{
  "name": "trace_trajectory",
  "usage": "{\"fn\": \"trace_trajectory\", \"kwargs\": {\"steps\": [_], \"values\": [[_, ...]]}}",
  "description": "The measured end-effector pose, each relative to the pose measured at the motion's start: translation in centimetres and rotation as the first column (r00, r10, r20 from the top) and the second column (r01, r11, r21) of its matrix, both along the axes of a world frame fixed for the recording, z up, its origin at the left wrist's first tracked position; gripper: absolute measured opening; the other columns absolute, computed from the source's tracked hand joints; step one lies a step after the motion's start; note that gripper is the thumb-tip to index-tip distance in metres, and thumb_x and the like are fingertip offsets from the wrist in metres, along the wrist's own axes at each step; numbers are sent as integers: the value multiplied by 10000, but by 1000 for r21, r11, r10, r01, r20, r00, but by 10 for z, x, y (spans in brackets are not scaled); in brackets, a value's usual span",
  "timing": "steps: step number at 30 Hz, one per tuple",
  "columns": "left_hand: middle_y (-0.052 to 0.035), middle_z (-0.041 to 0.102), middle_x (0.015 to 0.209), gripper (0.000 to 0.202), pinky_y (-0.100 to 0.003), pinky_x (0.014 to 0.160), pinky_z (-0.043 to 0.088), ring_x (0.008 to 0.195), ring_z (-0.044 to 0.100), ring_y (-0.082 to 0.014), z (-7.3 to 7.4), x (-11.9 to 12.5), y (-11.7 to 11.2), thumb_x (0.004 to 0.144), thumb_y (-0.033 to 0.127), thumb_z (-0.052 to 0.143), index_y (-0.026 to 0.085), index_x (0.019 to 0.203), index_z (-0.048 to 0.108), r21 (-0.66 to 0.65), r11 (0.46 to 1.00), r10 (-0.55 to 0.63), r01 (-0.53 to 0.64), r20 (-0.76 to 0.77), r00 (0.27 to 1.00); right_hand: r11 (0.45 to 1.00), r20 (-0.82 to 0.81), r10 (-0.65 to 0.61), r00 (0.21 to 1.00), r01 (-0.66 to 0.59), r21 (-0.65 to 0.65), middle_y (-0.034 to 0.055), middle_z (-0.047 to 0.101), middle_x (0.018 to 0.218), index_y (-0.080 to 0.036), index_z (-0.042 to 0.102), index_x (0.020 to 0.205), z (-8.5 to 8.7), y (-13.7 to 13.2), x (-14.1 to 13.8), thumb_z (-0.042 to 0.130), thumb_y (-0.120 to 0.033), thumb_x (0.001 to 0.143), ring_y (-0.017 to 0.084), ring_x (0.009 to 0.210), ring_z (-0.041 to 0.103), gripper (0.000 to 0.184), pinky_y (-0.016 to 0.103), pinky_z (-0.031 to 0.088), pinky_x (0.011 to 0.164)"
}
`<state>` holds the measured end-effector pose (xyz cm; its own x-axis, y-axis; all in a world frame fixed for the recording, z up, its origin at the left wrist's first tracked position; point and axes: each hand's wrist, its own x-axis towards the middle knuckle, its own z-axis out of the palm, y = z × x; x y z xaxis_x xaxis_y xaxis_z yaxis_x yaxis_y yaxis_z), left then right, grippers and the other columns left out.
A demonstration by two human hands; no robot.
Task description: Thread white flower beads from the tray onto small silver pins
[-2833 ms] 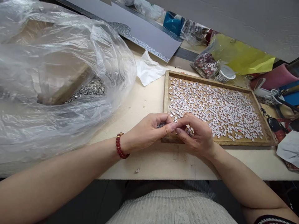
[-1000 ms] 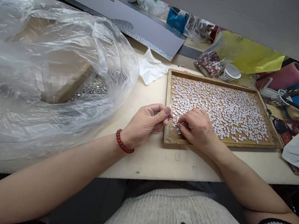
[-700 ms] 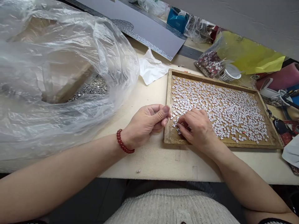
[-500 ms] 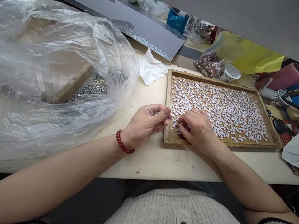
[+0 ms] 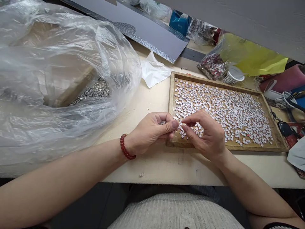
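My left hand [image 5: 154, 127], with a red bead bracelet [image 5: 125, 148] at its wrist, is closed around small silvery metal pieces [image 5: 162, 122] that show inside its curled fingers. Its thumb presses against the index finger at the tray's left edge. Just right of those fingertips is my right hand [image 5: 206, 135], its thumb and index fingertip slightly apart. I see nothing between them, though something tiny could be hidden. Below both hands lies a shallow wooden tray [image 5: 169, 98], whose floor is covered with many small white and reddish pieces [image 5: 221, 109].
A large clear plastic bag [image 5: 114, 66] with a wooden box edge [image 5: 76, 86] and loose metal pieces [image 5: 95, 90] takes up the left. White tissue [image 5: 154, 70] lies behind my hands. Beyond the tray stand a white tub [image 5: 233, 74] and a bag of small pieces [image 5: 212, 65].
My right hand has lifted from the pieces in the tray and moved up to my left fingertips, its thumb and index now parted. My left hand has shifted slightly right and toward me.
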<state>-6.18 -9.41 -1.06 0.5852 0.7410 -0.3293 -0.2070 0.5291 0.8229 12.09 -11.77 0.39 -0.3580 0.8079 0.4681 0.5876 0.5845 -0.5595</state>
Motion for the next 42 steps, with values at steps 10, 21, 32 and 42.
{"fn": "trace_trajectory", "kwargs": {"steps": [10, 21, 32, 42], "values": [[42, 509, 508, 407, -157, 415, 180, 419, 295, -8, 1, -2, 2, 675, 473, 727, 126, 708, 515, -26, 973, -229, 230, 30, 973, 991, -92, 125, 988, -129, -41, 54, 642, 829, -196, 637, 941, 7, -3, -7, 571, -151, 871, 174, 805, 580, 107, 344, 491, 714], [66, 440, 513, 507, -155, 420, 246, 432, 360, -17, -1, -4, 1, 576, 551, 763, 130, 632, 486, -8, 931, -365, 365, 36, 930, 942, -136, 251, 958, -274, -196, 45, 629, 803, -187, 597, 878, 13, -7, -5, 572, -166, 858, 166, 783, 565, 38, 340, 471, 725], [55, 401, 490, 533, -164, 418, 170, 430, 279, -18, 0, -1, 0, 675, 649, 624, 131, 657, 501, 3, 967, -254, 254, 70, 965, 938, -352, 117, 929, -220, -268, 19, 582, 786, -181, 584, 834, 7, -5, -5, 597, -158, 858, 138, 760, 551, 36, 302, 458, 692], [42, 445, 622, 178, -170, 426, 165, 424, 264, -3, 2, 0, 5, 879, 233, 472, 129, 957, 594, -59, 987, 157, -149, 164, 974, 999, 260, 34, 965, -40, 19, 56, 618, 843, -161, 601, 848, -6, 7, 16, 554, -139, 878, 189, 828, 529, 60, 363, 427, 764]]}}
